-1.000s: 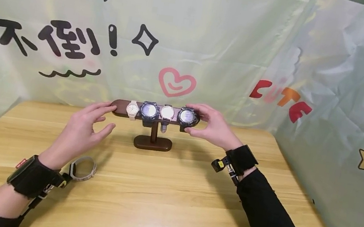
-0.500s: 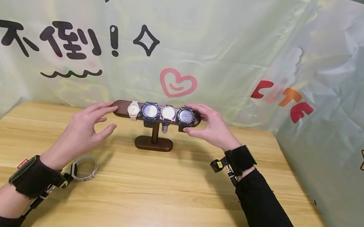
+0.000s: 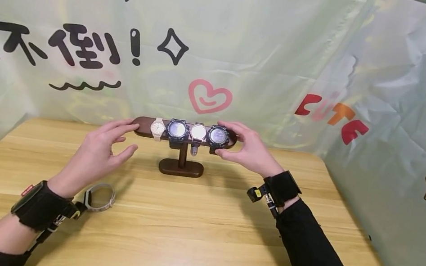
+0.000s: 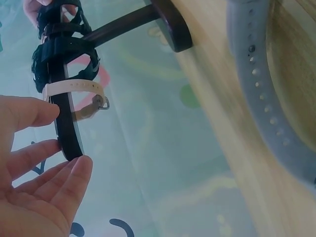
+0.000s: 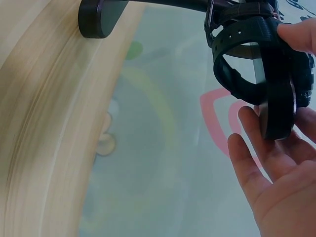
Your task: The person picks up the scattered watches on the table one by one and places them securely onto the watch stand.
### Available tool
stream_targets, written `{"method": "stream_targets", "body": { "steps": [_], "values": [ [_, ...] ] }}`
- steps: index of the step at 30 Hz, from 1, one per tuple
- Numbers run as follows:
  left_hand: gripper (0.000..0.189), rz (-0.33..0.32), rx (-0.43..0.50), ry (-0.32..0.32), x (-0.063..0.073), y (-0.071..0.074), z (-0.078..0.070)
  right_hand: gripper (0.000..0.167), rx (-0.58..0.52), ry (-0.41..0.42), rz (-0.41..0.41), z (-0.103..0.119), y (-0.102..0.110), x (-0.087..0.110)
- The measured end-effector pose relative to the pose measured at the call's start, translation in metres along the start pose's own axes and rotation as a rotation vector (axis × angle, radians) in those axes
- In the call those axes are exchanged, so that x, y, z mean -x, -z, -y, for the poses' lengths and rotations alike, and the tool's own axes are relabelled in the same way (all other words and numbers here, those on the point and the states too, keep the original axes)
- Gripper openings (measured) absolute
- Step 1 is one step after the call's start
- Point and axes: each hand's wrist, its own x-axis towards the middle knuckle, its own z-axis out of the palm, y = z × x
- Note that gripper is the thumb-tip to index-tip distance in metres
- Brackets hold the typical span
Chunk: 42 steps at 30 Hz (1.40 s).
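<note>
A dark wooden watch stand (image 3: pixel 142 126) stands on the table, bearing a row of wristwatches. From the left come a cream-strapped watch (image 3: pixel 157 129), a chunky black watch (image 3: pixel 177 130), a pale round-faced watch (image 3: pixel 198 133) and another chunky black watch (image 3: pixel 218 137). My right hand (image 3: pixel 253 150) grips that rightmost black watch, index finger above and thumb below. In the right wrist view its looped strap (image 5: pixel 247 34) hangs round the bar, with fingers past the bar's end. My left hand (image 3: pixel 95 153) touches the bar's left end with extended fingertips, thumb apart.
A grey looped wristband (image 3: pixel 100 197) lies on the wooden table (image 3: pixel 190 234) beside my left wrist. Printed cloth (image 3: pixel 274 46) hangs close behind the stand and along the right side. The stand's foot (image 3: pixel 181 168) rests near the table's back edge.
The rightmost black watch has slid slightly left along the bar with my right hand, narrowing its gap to the pale watch. My left hand stays at the bar's left end.
</note>
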Motion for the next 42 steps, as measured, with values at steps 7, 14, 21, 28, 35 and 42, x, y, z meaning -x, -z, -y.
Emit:
{"method": "stream_targets", "body": {
  "steps": [7,14,21,28,35,42],
  "values": [
    [0.052,0.010,0.007,-0.003,0.000,0.001,0.000,0.078,0.019,-0.003,0.005,0.000,0.001,0.003],
    [0.054,0.039,0.011,-0.007,-0.001,0.004,0.000,0.083,0.055,-0.001,0.009,0.001,0.002,0.005],
    [0.055,0.074,0.008,-0.035,-0.006,0.024,0.005,0.085,0.082,0.036,-0.022,0.007,0.006,0.011],
    [0.048,0.172,-0.033,-0.017,-0.007,0.053,0.015,0.077,0.105,0.129,-0.131,0.026,0.009,0.019],
    [0.047,0.301,-0.084,0.029,-0.006,0.077,0.023,0.064,0.092,0.365,-0.187,0.061,-0.002,0.027],
    [0.048,0.476,-0.172,0.074,-0.005,0.096,0.026,0.052,0.036,0.555,-0.034,0.100,-0.038,0.028]
  ]
}}
